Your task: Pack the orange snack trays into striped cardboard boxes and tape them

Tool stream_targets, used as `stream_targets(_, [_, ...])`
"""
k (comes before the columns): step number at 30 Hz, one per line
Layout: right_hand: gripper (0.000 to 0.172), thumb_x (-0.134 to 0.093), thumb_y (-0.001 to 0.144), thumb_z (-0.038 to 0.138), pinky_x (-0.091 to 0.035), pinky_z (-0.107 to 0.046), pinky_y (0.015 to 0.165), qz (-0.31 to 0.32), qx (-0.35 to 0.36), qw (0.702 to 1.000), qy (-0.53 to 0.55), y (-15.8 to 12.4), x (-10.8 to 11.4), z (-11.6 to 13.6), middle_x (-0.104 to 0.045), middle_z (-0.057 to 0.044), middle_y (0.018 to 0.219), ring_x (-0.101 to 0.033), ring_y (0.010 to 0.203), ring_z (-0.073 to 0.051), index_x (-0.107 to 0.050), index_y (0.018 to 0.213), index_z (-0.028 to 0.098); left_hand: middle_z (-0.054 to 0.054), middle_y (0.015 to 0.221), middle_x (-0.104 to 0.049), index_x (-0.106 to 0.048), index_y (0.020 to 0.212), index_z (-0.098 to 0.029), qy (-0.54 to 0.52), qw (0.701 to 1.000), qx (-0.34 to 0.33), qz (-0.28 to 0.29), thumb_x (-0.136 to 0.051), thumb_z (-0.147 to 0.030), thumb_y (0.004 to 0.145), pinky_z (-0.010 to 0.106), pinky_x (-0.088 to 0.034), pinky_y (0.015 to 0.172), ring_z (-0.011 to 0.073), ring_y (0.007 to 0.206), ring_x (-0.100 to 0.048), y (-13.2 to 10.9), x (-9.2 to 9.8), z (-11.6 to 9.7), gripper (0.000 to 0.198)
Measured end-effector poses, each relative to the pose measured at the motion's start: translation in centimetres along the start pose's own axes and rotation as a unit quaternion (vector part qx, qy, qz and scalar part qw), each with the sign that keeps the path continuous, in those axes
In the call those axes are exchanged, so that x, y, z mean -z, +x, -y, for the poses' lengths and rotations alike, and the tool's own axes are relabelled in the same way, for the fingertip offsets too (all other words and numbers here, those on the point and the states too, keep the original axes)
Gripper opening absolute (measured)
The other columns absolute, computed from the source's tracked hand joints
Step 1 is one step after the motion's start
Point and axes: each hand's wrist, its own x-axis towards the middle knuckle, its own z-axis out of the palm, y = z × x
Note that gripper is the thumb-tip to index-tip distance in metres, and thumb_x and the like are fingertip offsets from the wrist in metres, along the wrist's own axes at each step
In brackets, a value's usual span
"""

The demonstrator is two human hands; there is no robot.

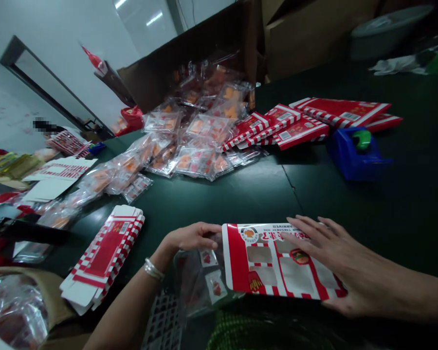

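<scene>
My right hand [324, 257] grips a red and white cardboard box [295, 277] near the table's front edge, fingers across its printed top and thumb along the near side. The box has cut-out windows and burger and fries pictures. At its left end my left hand [195, 238], with a bracelet on the wrist, is closed on the upper edge of a clear plastic bag [200, 287]. Small white packets with red contents show inside the bag. Its right edge meets the box's left end; whether any of it is inside is hidden.
Flattened red and white boxes [109, 243] lie stacked at left. A pile of clear bags [200, 141] with orange pieces stands ahead, beside filled-looking boxes [284, 126] and a blue tape dispenser [357, 155]. An open carton [51, 301] of bags is front left; another person [58, 136] is far left.
</scene>
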Motion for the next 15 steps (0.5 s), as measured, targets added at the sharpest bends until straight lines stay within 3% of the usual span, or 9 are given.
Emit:
stream_targets(3, [0.100,-0.074,0.060,0.043,-0.023,-0.072,0.105,-0.004,-0.004,1.000,0.006,0.4,-0.4,-0.2,-0.027,-0.016,0.158,-0.029,0.139,-0.048,-0.032,0.149,0.031,0.007,0.093,-0.076,-0.075,0.102,-0.017,0.046,0.998,0.032,-0.008,-0.078,-0.024,0.069,0.036,-0.054,0.078,0.0232,0.083,-0.068,2.6,1.2,-1.5,0.034])
stream_targets(5, [0.101,-0.075,0.059,0.045,-0.023,-0.073,0.105,0.001,-0.012,1.000,0.008,0.7,-0.3,-0.4,-0.026,-0.017,0.158,-0.029,0.139,-0.049,-0.032,0.150,0.031,0.007,0.095,-0.075,-0.074,0.102,-0.016,0.056,0.997,0.032,-0.050,-0.078,-0.023,0.067,0.035,-0.054,0.077,0.0236,0.084,-0.068,2.7,1.9,-2.2,0.035])
stream_targets(9, [0.104,-0.078,0.058,0.049,-0.020,-0.071,0.107,0.022,-0.027,0.999,0.018,1.0,0.4,-0.3,-0.026,-0.015,0.158,-0.028,0.140,-0.047,-0.033,0.150,0.032,0.006,0.088,-0.072,-0.069,0.107,-0.020,0.090,0.973,0.024,-0.211,-0.066,-0.028,0.081,0.028,-0.051,0.073,0.0218,0.089,-0.066,-2.0,2.0,-1.4,0.027])
stream_targets(12, [0.107,-0.081,0.052,0.052,-0.021,-0.070,0.106,0.028,-0.027,0.999,0.030,1.2,0.9,-0.2,-0.031,-0.014,0.156,-0.031,0.137,-0.048,-0.037,0.148,0.033,0.001,0.075,-0.066,-0.064,0.106,-0.021,0.109,0.929,0.086,-0.343,-0.072,-0.031,0.077,0.024,-0.045,0.055,0.0187,0.067,-0.062,-6.0,-0.1,1.1,0.031])
stream_targets(15, [0.102,-0.078,0.056,0.050,-0.027,-0.069,0.102,0.021,-0.005,0.999,0.034,1.2,1.3,-0.4,-0.038,-0.013,0.152,-0.038,0.133,-0.046,-0.036,0.148,0.035,-0.001,0.081,-0.064,-0.059,0.107,-0.020,0.009,0.943,0.050,-0.329,-0.072,-0.033,0.078,0.022,-0.044,0.057,0.0141,0.065,-0.059,-7.1,-2.2,3.2,0.034])
